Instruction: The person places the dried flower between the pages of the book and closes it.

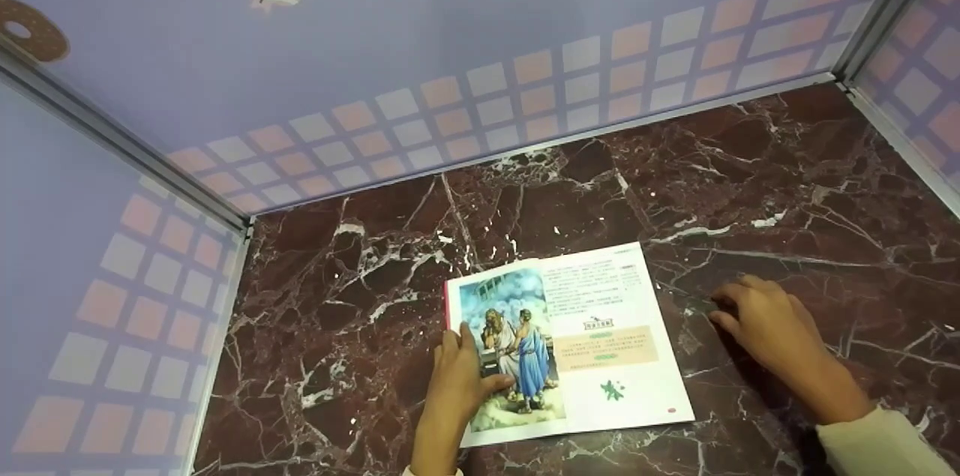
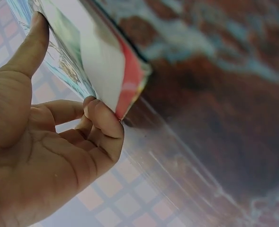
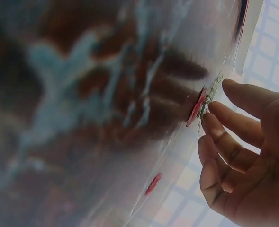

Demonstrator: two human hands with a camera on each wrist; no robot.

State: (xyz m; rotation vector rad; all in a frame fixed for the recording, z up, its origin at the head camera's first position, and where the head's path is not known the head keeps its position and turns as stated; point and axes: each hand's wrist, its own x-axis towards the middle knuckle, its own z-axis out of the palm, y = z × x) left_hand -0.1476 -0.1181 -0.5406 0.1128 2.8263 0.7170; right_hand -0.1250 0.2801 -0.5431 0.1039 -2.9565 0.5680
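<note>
An open book [image 1: 611, 296] lies on the dark red marbled surface, a picture of robed figures on its left page and printed text on the right. My left hand [image 1: 455, 378] holds its left edge, thumb over the picture. In the left wrist view the fingers [image 2: 103, 118] curl against the red-edged cover corner. To the right of the book, my right hand [image 1: 772, 326] rests low over the surface with loosely bent fingers. By its fingertips in the right wrist view lie a thin green sprig [image 3: 210, 97] and a flat red piece [image 3: 196, 108]; I cannot tell what they belong to.
A second small red piece [image 3: 153, 183] lies further along the surface. Lilac panels [image 1: 420, 26] with pink and white squares stand at the back, left and right, joined by grey metal posts [image 1: 885, 11]. Marbled surface [image 1: 360, 356] extends around the book.
</note>
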